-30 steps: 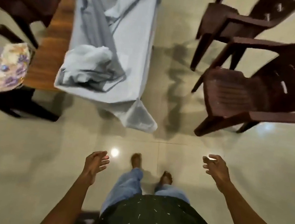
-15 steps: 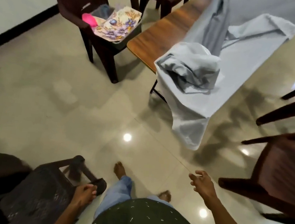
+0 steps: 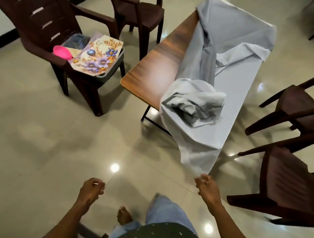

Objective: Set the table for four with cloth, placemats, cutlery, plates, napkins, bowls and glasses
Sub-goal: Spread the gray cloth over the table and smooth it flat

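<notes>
At far left a dark brown plastic chair [image 3: 45, 24] is seen, its seat loaded with a grey bin [image 3: 109, 69] in which floral placemats [image 3: 97, 56] and a pink bowl [image 3: 62, 52] are stacked. A second chair [image 3: 138, 7] is set behind it. In the middle the wooden worktop [image 3: 159, 63] is only half covered: the pale grey cloth [image 3: 227, 72] is bunched along its right side, a crumpled heap lying near the front end and one corner hanging down off the edge. Low in the middle, the left hand [image 3: 92, 189] is held in the air, fingers loosely curled and nothing gripped. The right hand [image 3: 206, 187] is raised just below the hanging cloth corner, fingers loosely bent; whether the cloth is touched cannot be told. Two more chairs [image 3: 293, 175] are placed at right.
</notes>
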